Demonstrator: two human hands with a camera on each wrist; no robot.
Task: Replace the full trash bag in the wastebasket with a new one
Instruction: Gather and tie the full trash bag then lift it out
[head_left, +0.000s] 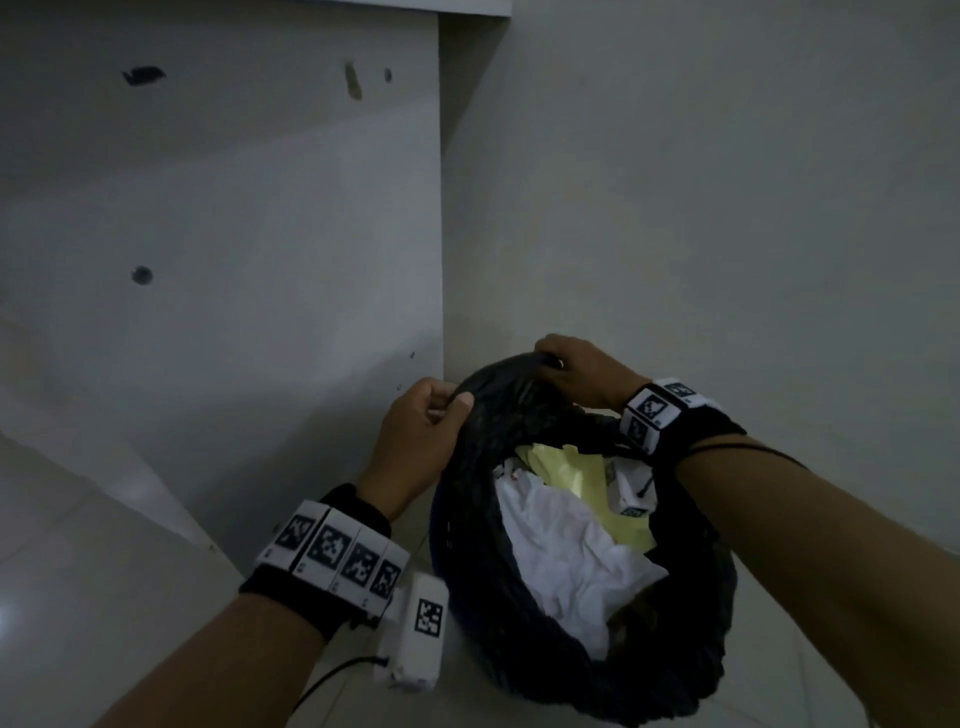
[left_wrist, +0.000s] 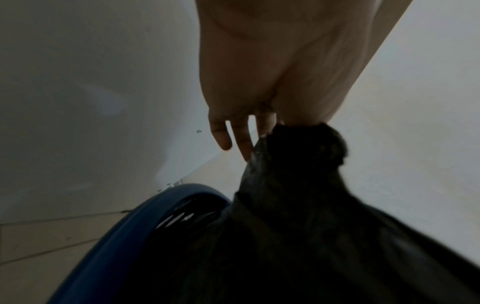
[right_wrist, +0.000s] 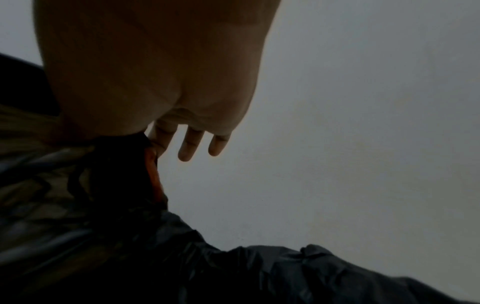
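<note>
- Far left: grey panel (head_left: 218, 208) with a few holes and marks, standing on the pale tiled floor (head_left: 78, 545). Light is dim.
- Left hand (head_left: 423, 434): thumb and forefinger pinch the far-left edge of the black trash bag (head_left: 488, 467). In the left wrist view the other fingers (left_wrist: 221, 135) hang straight and hold nothing, and the bag film is bunched into a peak at the pinch.
- Left wrist: black band with white marker tiles (head_left: 332, 551); a white camera block (head_left: 421, 634) hangs under it with a cable.
- Centre: blue wastebasket (left_wrist: 124, 226), slotted wall, on the floor in the corner by the wall (head_left: 727, 208). Bag is in it; the far rim of the bag is lifted clear of the basket rim, the near rim looks still draped over.
- Inside the bag: crumpled white paper (head_left: 566, 551), yellow sheet (head_left: 571, 467), small white carton (head_left: 631, 491). Bag mouth is open, not tied.
- Right hand (head_left: 582, 371): grips the far-right edge of the bag between thumb and forefinger; the three other fingers (right_wrist: 189, 144) are extended, free.
- Progress, judged: early. Edge is being gathered. Left to do: free the near rim, close and lift out the full bag, fit a new one. No new bag in view.
</note>
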